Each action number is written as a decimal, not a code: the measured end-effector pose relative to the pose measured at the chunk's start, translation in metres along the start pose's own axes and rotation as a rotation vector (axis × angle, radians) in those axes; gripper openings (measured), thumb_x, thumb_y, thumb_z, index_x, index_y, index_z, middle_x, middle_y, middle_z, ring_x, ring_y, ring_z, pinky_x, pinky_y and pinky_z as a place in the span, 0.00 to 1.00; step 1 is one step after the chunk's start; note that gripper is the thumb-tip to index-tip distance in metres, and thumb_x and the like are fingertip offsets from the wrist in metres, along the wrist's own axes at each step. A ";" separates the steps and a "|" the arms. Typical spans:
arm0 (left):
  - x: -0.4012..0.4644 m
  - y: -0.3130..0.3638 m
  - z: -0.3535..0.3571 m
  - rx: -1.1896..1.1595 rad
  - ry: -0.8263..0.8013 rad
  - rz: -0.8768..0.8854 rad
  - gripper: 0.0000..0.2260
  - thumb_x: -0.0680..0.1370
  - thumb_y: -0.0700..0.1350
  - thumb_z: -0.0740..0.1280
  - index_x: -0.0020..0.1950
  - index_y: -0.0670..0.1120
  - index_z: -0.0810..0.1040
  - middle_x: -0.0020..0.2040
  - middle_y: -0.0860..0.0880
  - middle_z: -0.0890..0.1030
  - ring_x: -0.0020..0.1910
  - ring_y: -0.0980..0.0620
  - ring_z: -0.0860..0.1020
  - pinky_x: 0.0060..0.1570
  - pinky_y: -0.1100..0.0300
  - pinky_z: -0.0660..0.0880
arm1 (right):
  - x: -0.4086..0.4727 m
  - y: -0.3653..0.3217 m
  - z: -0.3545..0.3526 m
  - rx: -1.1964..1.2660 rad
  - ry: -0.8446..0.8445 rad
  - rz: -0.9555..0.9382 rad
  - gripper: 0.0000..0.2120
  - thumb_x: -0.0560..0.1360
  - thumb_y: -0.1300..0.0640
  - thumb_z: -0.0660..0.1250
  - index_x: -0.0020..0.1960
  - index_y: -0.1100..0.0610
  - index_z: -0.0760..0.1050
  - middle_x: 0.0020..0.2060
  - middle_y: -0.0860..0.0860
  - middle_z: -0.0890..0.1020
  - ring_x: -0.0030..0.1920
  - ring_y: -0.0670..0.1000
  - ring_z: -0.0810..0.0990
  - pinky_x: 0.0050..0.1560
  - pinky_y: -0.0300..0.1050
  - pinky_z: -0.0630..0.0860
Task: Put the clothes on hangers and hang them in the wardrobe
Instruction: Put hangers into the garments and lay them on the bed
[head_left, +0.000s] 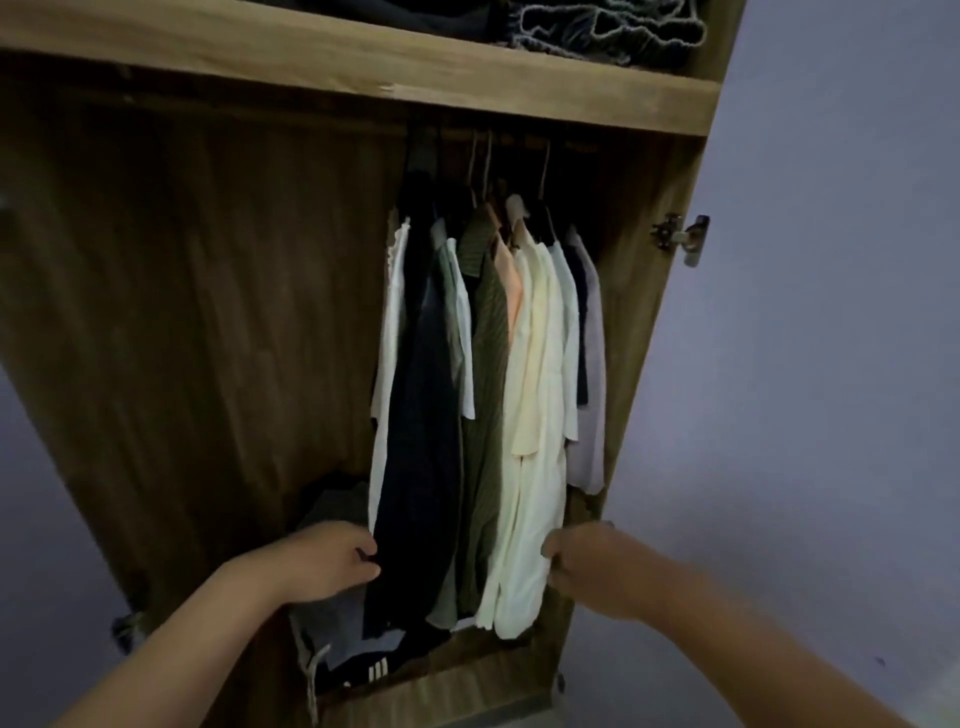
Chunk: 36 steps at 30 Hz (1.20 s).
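A row of clothes (488, 374) hangs on hangers (483, 171) from the rail under the shelf (363, 57), bunched toward the right side of the wardrobe (197, 312): white, dark, green, peach, cream and pale lilac pieces pressed close together. That part of the job looks done. Folded or loose clothing (337, 618) lies on the wardrobe floor at the lower left, and more lies on the shelf near its right end; whether any of it is meant for hangers cannot be told.

The left hand (327, 561) pinches the lower left edge of the hanging row, fingers curled on the fabric. The right hand (582, 561) meets the row's right edge at the cream shirt, fingers curled, though an actual grip cannot be made out.

No readable writing shows; only white stripes on a dark garment (376, 670) at the floor's front edge.
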<state>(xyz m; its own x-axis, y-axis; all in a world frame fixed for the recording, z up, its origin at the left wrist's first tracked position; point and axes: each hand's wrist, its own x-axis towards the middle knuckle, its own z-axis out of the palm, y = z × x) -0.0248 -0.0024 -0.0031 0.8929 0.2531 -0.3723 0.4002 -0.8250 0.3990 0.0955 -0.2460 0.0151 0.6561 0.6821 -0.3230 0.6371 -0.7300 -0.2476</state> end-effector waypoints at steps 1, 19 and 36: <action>0.005 -0.003 -0.010 -0.011 0.026 -0.001 0.16 0.81 0.48 0.59 0.68 0.46 0.70 0.65 0.49 0.73 0.63 0.54 0.72 0.59 0.67 0.67 | 0.011 -0.007 -0.009 0.010 0.030 -0.036 0.18 0.80 0.52 0.56 0.68 0.56 0.68 0.60 0.53 0.74 0.63 0.53 0.72 0.59 0.41 0.69; 0.132 -0.057 -0.207 -0.351 0.495 0.407 0.21 0.80 0.42 0.60 0.72 0.53 0.62 0.62 0.57 0.70 0.54 0.61 0.73 0.46 0.75 0.69 | 0.217 -0.183 -0.180 0.779 0.630 -0.206 0.19 0.79 0.64 0.54 0.69 0.59 0.65 0.59 0.57 0.76 0.53 0.53 0.77 0.49 0.40 0.72; 0.140 -0.057 -0.250 -0.600 0.617 0.743 0.25 0.77 0.31 0.59 0.61 0.61 0.70 0.67 0.63 0.69 0.65 0.68 0.67 0.58 0.78 0.65 | 0.273 -0.222 -0.226 1.945 0.533 -0.418 0.20 0.74 0.76 0.49 0.49 0.56 0.71 0.43 0.54 0.77 0.45 0.54 0.79 0.47 0.51 0.78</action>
<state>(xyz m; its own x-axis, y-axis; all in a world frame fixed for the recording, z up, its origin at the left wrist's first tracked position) 0.1294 0.2060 0.1314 0.8329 0.1452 0.5340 -0.3847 -0.5418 0.7473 0.2246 0.1121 0.1880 0.8730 0.4643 0.1497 -0.1896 0.6056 -0.7729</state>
